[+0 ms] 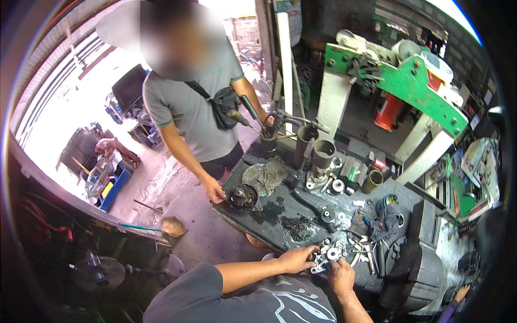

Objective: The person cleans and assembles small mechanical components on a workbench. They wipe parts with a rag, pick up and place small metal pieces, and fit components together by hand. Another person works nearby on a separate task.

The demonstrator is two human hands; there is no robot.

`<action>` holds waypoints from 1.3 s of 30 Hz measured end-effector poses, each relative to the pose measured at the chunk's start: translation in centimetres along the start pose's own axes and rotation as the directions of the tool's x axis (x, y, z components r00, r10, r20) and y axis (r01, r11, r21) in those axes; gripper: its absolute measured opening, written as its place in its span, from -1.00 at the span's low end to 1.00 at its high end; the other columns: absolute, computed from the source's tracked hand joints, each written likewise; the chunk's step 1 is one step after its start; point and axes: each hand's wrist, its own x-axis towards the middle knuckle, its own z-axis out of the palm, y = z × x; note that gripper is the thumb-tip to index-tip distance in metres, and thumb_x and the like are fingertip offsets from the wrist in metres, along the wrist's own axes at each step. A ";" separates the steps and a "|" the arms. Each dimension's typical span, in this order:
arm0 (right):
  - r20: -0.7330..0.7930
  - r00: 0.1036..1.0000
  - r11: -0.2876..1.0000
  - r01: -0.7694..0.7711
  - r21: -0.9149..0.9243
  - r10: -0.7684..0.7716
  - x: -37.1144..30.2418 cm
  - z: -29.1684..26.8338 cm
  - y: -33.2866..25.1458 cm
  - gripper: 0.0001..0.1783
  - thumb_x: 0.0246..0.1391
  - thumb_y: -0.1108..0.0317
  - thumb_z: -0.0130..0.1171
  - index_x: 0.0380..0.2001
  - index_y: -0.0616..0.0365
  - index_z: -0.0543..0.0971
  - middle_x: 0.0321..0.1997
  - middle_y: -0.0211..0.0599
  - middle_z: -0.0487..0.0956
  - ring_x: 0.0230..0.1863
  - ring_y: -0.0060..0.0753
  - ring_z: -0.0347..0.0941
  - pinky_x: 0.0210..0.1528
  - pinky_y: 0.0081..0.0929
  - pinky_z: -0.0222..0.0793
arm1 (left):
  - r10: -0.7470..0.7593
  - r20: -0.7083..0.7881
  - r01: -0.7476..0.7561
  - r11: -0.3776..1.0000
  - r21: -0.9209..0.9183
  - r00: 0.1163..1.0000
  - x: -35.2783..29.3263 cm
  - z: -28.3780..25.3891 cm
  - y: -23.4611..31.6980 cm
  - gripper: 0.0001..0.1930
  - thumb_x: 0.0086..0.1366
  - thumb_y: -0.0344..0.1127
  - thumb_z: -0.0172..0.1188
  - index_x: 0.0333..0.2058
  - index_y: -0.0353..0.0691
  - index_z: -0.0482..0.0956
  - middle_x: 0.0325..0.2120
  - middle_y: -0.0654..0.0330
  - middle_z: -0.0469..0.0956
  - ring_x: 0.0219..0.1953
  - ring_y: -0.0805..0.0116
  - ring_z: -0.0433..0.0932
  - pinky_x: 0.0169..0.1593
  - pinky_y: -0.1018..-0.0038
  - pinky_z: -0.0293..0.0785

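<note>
My left hand (298, 259) grips the left side of a silver metal casting (329, 253) with round bores and bolt lugs. My right hand (341, 277) holds the same part from its near side, fingers curled against it. The casting is at the near edge of a dark, oil-stained workbench (280, 202). Just right of it lie several wrenches (367, 257). Beyond it sits a dark round part with a pale centre (328, 215). My fingertips are partly hidden against the metal.
Across the bench stands a co-worker (194, 113), one hand beside a round black dish (243, 197). Metal cylinders (323, 153), a grey rag (386, 220) and a dark boxy block (420, 258) crowd the bench. A green and white press frame (398, 86) rises behind.
</note>
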 end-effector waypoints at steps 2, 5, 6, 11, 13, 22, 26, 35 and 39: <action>0.005 0.999 0.999 0.036 -0.021 -0.036 0.1 -0.1 0.4 -0.89 0.12 0.32 0.42 -0.41 0.08 0.70 -0.38 -0.15 0.56 -0.33 0.06 0.63 -0.30 0.01 0.54 | -0.007 0.015 0.007 1.000 0.001 1.000 0.1 0.4 -0.3 -0.30 0.40 -0.09 0.43 0.42 -0.09 0.38 -0.11 -0.04 0.74 -0.02 -0.12 0.72 0.11 0.02 0.60; 0.009 0.991 0.991 0.136 0.019 -0.136 0.5 -0.3 1.2 -0.87 0.12 0.30 0.43 -0.41 0.08 0.69 -0.41 -0.16 0.55 -0.37 0.06 0.62 -0.33 0.00 0.53 | 0.001 -0.013 -0.001 1.000 0.017 1.000 -0.2 0.9 -0.6 -0.29 0.41 -0.11 0.41 0.44 -0.09 0.36 -0.08 -0.06 0.74 -0.01 -0.15 0.72 0.10 -0.01 0.60; 0.028 0.987 0.987 0.160 0.019 -0.160 0.6 -0.5 1.5 -0.84 0.12 0.27 0.44 -0.42 0.08 0.68 -0.42 -0.18 0.55 -0.41 0.05 0.61 -0.34 0.00 0.53 | -0.005 -0.010 0.005 1.000 0.012 1.000 -0.3 1.0 -0.6 -0.29 0.42 -0.13 0.39 0.46 -0.08 0.34 -0.08 -0.07 0.74 -0.01 -0.16 0.72 0.08 -0.01 0.61; 0.085 0.955 0.959 0.285 0.015 -0.285 1.6 -1.2 2.5 -0.83 0.12 0.24 0.45 -0.39 0.07 0.68 -0.39 -0.18 0.57 -0.36 0.03 0.63 -0.30 -0.01 0.55 | -0.008 -0.029 0.008 1.000 -0.020 1.000 -0.8 1.6 -0.5 -0.28 0.44 -0.14 0.37 0.49 -0.07 0.30 -0.10 -0.09 0.74 -0.02 -0.18 0.72 0.07 -0.02 0.61; 0.105 0.950 0.955 0.296 0.015 -0.296 1.9 -1.3 2.6 -0.84 0.08 0.25 0.46 -0.38 0.06 0.69 -0.38 -0.18 0.58 -0.35 0.04 0.64 -0.29 -0.01 0.57 | -0.024 -0.029 0.023 1.000 -0.013 0.999 -0.9 1.8 -0.5 -0.28 0.45 -0.14 0.36 0.50 -0.06 0.30 -0.08 -0.10 0.73 -0.02 -0.18 0.72 0.07 -0.02 0.61; 0.138 0.957 0.963 0.265 -0.047 -0.256 1.8 -0.8 2.3 -0.85 0.06 0.27 0.44 -0.39 0.09 0.71 -0.35 -0.12 0.63 -0.33 0.11 0.67 -0.26 0.00 0.61 | -0.069 0.017 0.069 0.998 -0.004 0.998 -1.2 1.5 0.1 -0.31 0.49 -0.05 0.31 0.50 0.03 0.27 0.02 -0.11 0.73 0.10 -0.18 0.70 0.15 -0.03 0.60; 0.108 0.956 0.962 0.273 -0.007 -0.271 1.6 -0.8 2.2 -0.87 0.08 0.30 0.42 -0.39 0.12 0.72 -0.34 -0.08 0.63 -0.35 0.12 0.67 -0.26 0.02 0.62 | -0.052 -0.012 0.052 0.998 0.026 0.999 -1.4 1.5 0.3 -0.30 0.50 -0.05 0.31 0.50 0.03 0.27 0.03 -0.15 0.72 0.09 -0.21 0.69 0.15 -0.05 0.59; 0.112 0.961 0.966 0.257 -0.033 -0.252 1.3 -0.7 2.1 -0.91 0.12 0.36 0.31 -0.38 0.14 0.67 -0.32 -0.09 0.60 -0.30 0.09 0.67 -0.21 0.02 0.61 | -0.037 -0.035 0.039 0.997 0.060 0.999 -1.3 1.8 0.0 -0.30 0.50 -0.03 0.30 0.50 -0.03 0.29 0.02 -0.24 0.70 0.08 -0.29 0.69 0.16 -0.08 0.58; 0.100 0.958 0.963 0.271 0.002 -0.270 1.2 -0.5 2.2 -0.89 0.12 0.33 0.33 -0.39 0.13 0.68 -0.31 -0.10 0.61 -0.30 0.08 0.66 -0.21 0.00 0.61 | -0.005 -0.048 0.010 0.995 0.101 0.999 -1.1 1.8 -0.2 -0.28 0.51 -0.02 0.29 0.53 -0.01 0.25 0.01 -0.20 0.73 0.06 -0.27 0.70 0.14 -0.07 0.60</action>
